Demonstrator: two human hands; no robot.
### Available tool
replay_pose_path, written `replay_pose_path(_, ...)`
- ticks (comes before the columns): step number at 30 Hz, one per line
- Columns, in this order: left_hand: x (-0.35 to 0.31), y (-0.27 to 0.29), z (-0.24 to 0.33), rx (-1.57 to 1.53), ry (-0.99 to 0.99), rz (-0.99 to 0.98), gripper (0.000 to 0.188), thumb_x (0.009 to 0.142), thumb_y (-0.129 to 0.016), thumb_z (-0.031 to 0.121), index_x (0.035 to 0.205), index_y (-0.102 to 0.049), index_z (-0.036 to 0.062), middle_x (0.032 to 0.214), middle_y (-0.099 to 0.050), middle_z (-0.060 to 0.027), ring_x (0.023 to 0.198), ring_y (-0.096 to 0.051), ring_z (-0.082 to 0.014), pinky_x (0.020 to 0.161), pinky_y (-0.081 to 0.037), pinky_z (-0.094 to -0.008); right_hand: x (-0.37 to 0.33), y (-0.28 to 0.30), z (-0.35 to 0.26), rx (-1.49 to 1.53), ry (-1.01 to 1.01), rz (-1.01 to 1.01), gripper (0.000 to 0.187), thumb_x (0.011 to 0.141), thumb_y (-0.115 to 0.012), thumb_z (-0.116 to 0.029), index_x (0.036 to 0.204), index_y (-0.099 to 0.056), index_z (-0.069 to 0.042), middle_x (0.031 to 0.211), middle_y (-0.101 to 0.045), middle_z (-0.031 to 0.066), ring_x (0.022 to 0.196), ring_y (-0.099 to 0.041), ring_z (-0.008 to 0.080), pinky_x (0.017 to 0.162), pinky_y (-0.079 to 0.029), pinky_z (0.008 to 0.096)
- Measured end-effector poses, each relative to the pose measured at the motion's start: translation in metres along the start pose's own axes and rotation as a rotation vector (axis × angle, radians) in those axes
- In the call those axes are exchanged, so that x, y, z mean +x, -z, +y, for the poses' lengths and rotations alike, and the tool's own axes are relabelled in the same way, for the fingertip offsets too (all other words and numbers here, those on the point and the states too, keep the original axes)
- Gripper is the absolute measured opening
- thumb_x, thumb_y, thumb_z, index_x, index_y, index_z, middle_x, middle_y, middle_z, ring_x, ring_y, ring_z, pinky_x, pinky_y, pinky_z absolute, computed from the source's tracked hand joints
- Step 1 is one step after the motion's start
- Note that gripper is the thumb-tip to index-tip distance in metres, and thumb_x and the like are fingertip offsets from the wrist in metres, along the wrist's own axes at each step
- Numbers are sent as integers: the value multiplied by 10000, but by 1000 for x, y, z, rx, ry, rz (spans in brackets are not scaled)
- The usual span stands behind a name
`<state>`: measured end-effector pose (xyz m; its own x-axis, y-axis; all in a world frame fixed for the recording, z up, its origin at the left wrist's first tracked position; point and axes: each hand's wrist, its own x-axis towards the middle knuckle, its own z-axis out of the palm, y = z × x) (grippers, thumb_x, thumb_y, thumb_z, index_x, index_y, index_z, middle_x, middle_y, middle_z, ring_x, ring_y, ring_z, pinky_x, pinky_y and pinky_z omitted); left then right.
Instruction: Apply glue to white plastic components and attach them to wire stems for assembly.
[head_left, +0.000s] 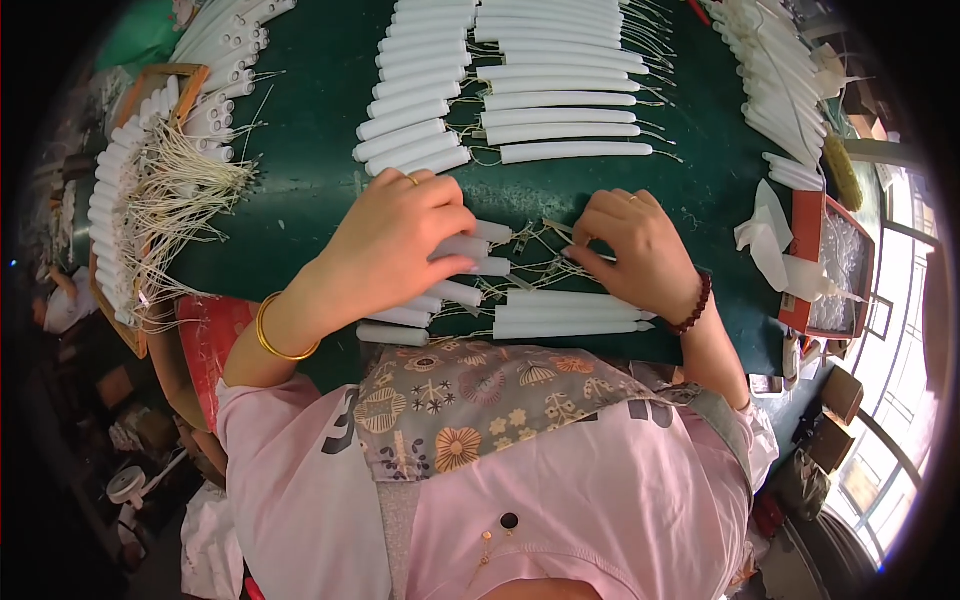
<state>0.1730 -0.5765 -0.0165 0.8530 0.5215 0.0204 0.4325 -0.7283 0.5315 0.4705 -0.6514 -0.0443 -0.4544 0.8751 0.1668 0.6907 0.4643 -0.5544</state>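
My left hand (405, 230) is closed around a short white cylinder (462, 246), its thumb and forefinger on either side. More short white cylinders lie next to and under it. My right hand (637, 245) bends thumb and forefinger together at the pale thin wires (545, 250), which spread across the gap between my hands. Its fingertips appear to pinch one wire, though the exact grip is small. Below the right hand lie long white tapered candle-shaped tubes (565, 328), side by side. Short cylinders (392, 334) sit left of them, near the apron.
Beyond my hands, rows of short cylinders (410, 134) and long tapered tubes (575, 152) are joined by wires on the green table (310, 190). A wooden tray (135, 340) of wired cylinders stands left. At right are piled white tubes (775, 90) and a red box (800, 240) with clear contents.
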Motion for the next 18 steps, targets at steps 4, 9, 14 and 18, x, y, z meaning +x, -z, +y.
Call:
replay_pose_path(4,-3,-8,0,56,29,-32,258,777,-832,148,987,-704,70,1056,-610,-40,1009,-616,-250,879,-454,-396,-3,-2,10,201,-180,19,163,834,-802,-90,869,-651,-42,818,-606,70,786,-609,282,716,-470,384)
replay_pose_path(9,6,-11,-2,126,37,-11,320,785,-804,119,1071,-667,79,1090,-612,-48,1015,-619,-260,874,-467,-398,-4,13,18,123,26,-96,107,845,-774,-31,886,-675,-38,829,-630,85,742,-632,252,688,-507,351)
replay_pose_path(14,12,-8,-3,116,1,-57,316,800,-794,116,1074,-642,75,1094,-631,-54,980,-627,-285,859,-481,-404,-5,12,18,173,-165,-62,93,876,-759,-39,929,-687,-14,848,-666,96,730,-651,251,671,-519,342)
replay_pose_path(18,22,-6,-7,-28,-41,-136,304,814,-774,87,1086,-639,62,1036,-648,-72,950,-638,-299,825,-500,-411,-4,10,20,245,-350,-37,133,902,-749,-46,1023,-717,-2,915,-712,112,755,-679,246,688,-542,321)
